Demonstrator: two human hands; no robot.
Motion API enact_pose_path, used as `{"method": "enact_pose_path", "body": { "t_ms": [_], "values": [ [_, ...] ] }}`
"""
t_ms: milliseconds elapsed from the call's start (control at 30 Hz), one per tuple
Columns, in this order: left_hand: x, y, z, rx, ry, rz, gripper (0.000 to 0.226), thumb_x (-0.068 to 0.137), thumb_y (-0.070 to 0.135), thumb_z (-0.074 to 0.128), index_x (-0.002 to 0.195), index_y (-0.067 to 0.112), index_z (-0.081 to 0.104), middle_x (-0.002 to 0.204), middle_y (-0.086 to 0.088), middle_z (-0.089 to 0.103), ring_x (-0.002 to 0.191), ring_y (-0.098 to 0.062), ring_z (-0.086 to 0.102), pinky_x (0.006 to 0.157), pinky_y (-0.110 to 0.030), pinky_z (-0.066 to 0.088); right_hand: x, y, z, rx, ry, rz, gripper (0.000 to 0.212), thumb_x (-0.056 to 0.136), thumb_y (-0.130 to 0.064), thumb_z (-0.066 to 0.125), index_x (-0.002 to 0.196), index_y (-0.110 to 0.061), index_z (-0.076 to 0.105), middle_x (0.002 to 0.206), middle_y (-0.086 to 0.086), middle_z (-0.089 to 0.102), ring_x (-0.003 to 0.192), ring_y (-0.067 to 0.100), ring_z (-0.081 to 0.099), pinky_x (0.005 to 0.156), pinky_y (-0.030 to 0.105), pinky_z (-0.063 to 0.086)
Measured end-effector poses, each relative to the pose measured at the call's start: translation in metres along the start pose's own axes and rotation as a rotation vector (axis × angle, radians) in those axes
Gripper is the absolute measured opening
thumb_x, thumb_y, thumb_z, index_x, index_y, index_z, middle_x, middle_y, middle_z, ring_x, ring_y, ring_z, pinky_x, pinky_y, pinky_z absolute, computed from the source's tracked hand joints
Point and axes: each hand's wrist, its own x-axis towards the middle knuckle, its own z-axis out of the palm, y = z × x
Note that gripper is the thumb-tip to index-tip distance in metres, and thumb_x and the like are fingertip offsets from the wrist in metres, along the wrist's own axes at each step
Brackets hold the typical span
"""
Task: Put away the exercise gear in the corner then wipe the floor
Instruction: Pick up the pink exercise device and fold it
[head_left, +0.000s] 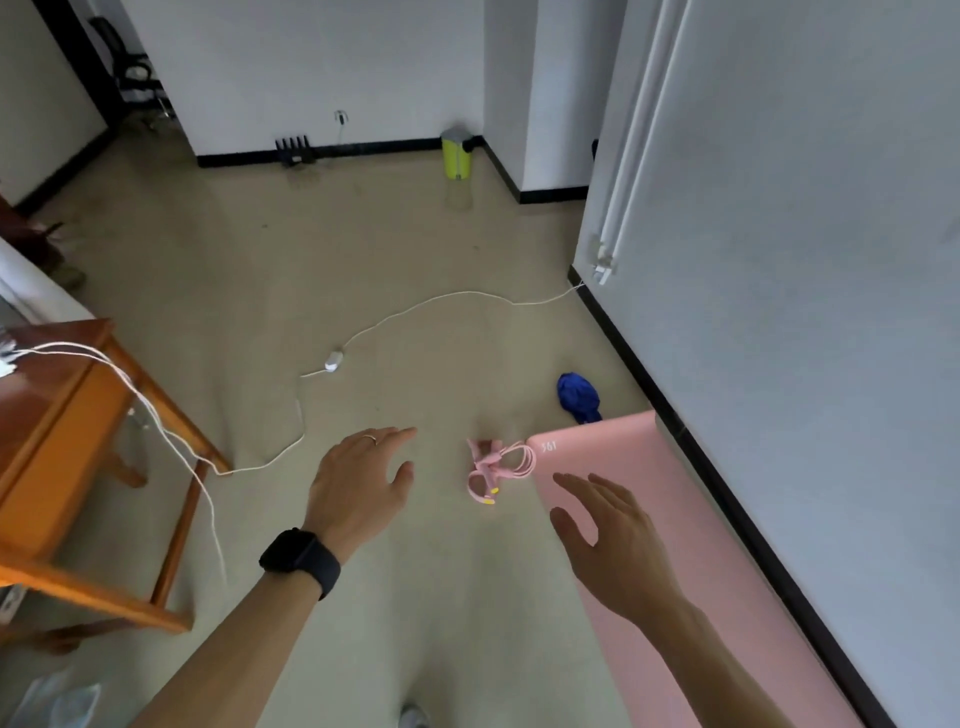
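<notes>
Fingers of left hand (358, 488) and right hand (618, 545) spread, holding nothing, pink coiled jump rope (493, 467) on floor touching unrolled pink mat (691, 519) along wall, blue cloth (577, 396) near mat's end, white cable (395, 317) trailing beyond, wooden table (67, 441) left.

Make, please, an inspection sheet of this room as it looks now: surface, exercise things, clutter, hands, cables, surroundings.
Surface: beige floor, smooth-looking.
Job's things: pink mat lies flat along the right wall; pink jump rope lies bundled at its far left corner; blue cloth lies crumpled just beyond the mat's far end.
Clutter: yellow-green bin in the far corner.
Hands: left hand open above the floor, black watch on the wrist; right hand open above the mat; both hold nothing.
Cables: white cable snakes over the floor from the right wall toward the table; more white cables hang from the table.
Surroundings: wooden table at left; white walls with black skirting.
</notes>
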Motion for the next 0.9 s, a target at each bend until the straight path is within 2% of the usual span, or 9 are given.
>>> {"method": "enact_pose_path", "body": {
  "t_ms": [67,267,500,733,900],
  "values": [
    [0.037,-0.021,0.003,-0.007,-0.038,0.009,0.046,0.093,0.031,0.056,0.139,0.029,0.055,0.137,0.006,0.060,0.130,-0.017,0.050,0.108,-0.032,0.039,0.032,-0.010,0.016,0.010,-0.023,0.070,0.042,0.095,-0.039,0.060,0.137,-0.032,0.057,0.135,-0.015,0.061,0.134,0.015,0.046,0.103,0.023,0.032],
    [0.143,-0.064,0.032,-0.016,-0.194,0.004,0.046,0.095,0.031,0.052,0.141,0.030,0.052,0.140,0.008,0.057,0.133,-0.017,0.046,0.108,-0.033,0.037,0.125,-0.020,0.056,0.038,-0.079,0.201,0.043,0.095,-0.039,0.060,0.137,-0.035,0.055,0.135,-0.013,0.061,0.133,0.013,0.045,0.102,0.024,0.037],
    [0.268,-0.088,0.105,0.003,-0.350,0.018,0.046,0.095,0.032,0.050,0.142,0.030,0.051,0.141,0.007,0.056,0.132,-0.017,0.047,0.107,-0.035,0.038,0.248,0.023,0.104,-0.007,-0.203,0.263,0.046,0.099,-0.046,0.050,0.143,-0.036,0.048,0.144,-0.014,0.053,0.137,0.014,0.041,0.107,0.028,0.036],
    [0.388,-0.119,0.203,0.000,-0.543,-0.152,0.047,0.097,0.034,0.047,0.143,0.031,0.048,0.142,0.006,0.055,0.134,-0.017,0.045,0.110,-0.036,0.037,0.406,0.090,0.178,-0.048,-0.434,0.274,0.049,0.099,-0.050,0.045,0.146,-0.036,0.044,0.146,-0.014,0.051,0.139,0.013,0.039,0.109,0.031,0.038],
    [0.443,-0.148,0.285,-0.062,-0.719,-0.290,0.047,0.098,0.033,0.045,0.145,0.030,0.045,0.142,0.003,0.054,0.132,-0.021,0.047,0.105,-0.034,0.041,0.496,0.131,0.250,-0.054,-0.606,0.277,0.050,0.100,-0.048,0.044,0.148,-0.036,0.040,0.147,-0.013,0.050,0.136,0.015,0.042,0.106,0.034,0.041]
  ]
}}
